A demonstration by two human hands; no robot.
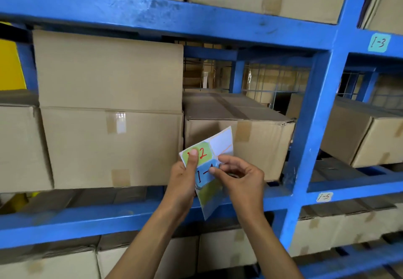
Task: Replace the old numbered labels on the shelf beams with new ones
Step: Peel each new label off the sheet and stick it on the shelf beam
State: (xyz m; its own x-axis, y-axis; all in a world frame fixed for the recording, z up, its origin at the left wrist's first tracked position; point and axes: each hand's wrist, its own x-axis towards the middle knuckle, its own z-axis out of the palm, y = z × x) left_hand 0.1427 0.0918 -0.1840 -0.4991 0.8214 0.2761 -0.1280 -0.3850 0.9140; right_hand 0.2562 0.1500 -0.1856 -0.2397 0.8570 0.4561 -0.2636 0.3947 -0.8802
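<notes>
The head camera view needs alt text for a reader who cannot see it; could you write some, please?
Two hands hold a sticker sheet before blue warehouse shelving: the left hand grips it while the right hand picks at a blue label. Cardboard boxes fill the shelves.

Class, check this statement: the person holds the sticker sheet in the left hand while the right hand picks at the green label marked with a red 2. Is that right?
Not quite. In the head view the right hand picks at the blue label, not the green label, which sits under the left hand's thumb. The left hand does hold the sticker sheet.
</notes>
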